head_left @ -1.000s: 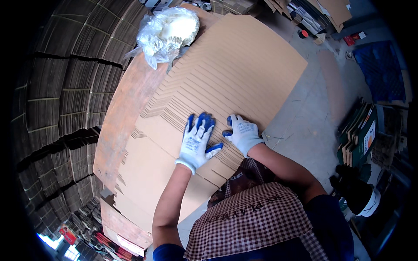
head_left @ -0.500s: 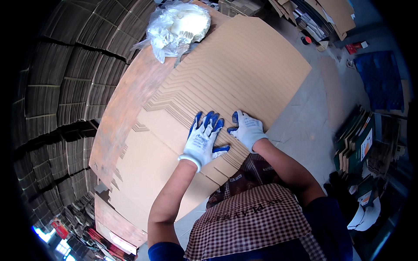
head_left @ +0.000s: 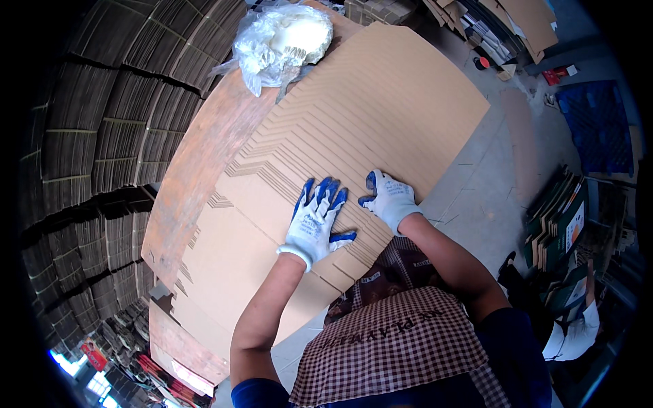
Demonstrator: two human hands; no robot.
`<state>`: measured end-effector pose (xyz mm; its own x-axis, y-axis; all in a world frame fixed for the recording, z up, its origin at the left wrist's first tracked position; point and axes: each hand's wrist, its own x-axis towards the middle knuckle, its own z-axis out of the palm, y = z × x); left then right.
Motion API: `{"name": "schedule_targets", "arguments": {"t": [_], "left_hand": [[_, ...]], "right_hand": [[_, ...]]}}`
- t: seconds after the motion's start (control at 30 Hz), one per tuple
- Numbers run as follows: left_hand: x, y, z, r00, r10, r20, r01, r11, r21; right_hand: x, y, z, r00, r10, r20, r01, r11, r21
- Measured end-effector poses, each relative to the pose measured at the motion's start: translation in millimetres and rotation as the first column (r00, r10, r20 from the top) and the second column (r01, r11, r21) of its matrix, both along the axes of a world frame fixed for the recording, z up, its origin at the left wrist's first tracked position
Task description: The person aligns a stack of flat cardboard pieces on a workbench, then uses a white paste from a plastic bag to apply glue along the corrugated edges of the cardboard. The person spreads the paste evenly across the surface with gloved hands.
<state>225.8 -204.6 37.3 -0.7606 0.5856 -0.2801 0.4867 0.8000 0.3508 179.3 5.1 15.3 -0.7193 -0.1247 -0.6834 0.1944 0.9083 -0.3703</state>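
Flat brown cardboard sheets point(head_left: 401, 95) lie fanned out in overlapping steps across a wooden table. My left hand point(head_left: 315, 217), in a white glove with blue fingertips, rests palm down on the stepped edges, its fingers spread and thumb out to the side. To its right, my right hand point(head_left: 389, 197), gloved the same way, lies on the sheets near their right side. Its thumb and forefinger are apart and slightly bent; the other fingers are mostly hidden. Neither hand visibly grips a sheet. More cardboard point(head_left: 231, 272) lies flat to the left of my left wrist.
Crumpled clear plastic point(head_left: 279, 44) sits at the table's far end. The worn tabletop point(head_left: 197, 163) shows along the left. Tied cardboard bundles point(head_left: 81, 88) form a tall wall beyond it. A blue pallet point(head_left: 595, 126) and dark green boards point(head_left: 564, 211) stand to the right.
Both hands stay at nearly the same spots on the cardboard, the right one shifting very slightly. The whole view has moved a little. At the lower right, a white and dark shape has shifted.
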Motion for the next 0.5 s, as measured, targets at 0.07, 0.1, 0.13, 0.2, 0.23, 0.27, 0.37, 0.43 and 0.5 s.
{"name": "schedule_targets", "arguments": {"t": [0.07, 0.1, 0.13, 0.2, 0.23, 0.27, 0.37, 0.43, 0.5], "left_hand": [[1.0, -0.5, 0.8, 1.000, 0.001, 0.002, -0.001, 1.000, -0.001], [1.7, -1.0, 2.0, 1.000, -0.002, 0.004, 0.002, 1.000, -0.011], [1.9, -1.4, 2.8, 1.000, -0.005, 0.006, 0.005, 1.000, -0.021], [3.4, -2.8, -1.8, 1.000, -0.003, -0.015, 0.003, 1.000, -0.003], [4.2, -3.5, -3.2, 1.000, -0.002, -0.024, 0.002, 1.000, 0.005], [4.8, -4.6, -3.0, 1.000, 0.004, -0.019, -0.004, 1.000, 0.007], [5.6, -3.8, -0.4, 1.000, 0.018, 0.000, -0.018, 1.000, 0.009], [5.6, -2.9, 0.2, 1.000, 0.021, 0.012, -0.021, 1.000, -0.004], [4.0, -3.6, -0.7, 1.000, 0.016, -0.017, -0.016, 1.000, 0.003]], "right_hand": [[1.6, 0.6, -1.9, 1.000, 0.005, -0.010, -0.005, 1.000, -0.004], [2.3, 0.5, -3.1, 1.000, 0.007, -0.015, -0.007, 1.000, -0.008], [1.8, 1.0, -4.0, 1.000, 0.004, -0.014, -0.005, 1.000, -0.008], [0.6, 1.6, -4.2, 1.000, 0.000, -0.010, 0.000, 1.000, -0.008], [0.7, 1.2, -3.0, 1.000, 0.007, -0.016, -0.007, 1.000, -0.012], [0.6, 0.7, -1.0, 1.000, 0.013, -0.023, -0.013, 1.000, -0.017], [6.0, -2.5, 2.9, 0.997, 0.039, -0.070, -0.039, 0.999, -0.001], [12.1, -8.4, 4.2, 0.993, 0.072, -0.096, -0.072, 0.997, 0.002], [20.0, -15.2, 2.8, 0.987, 0.116, -0.107, -0.118, 0.993, -0.009]]}}
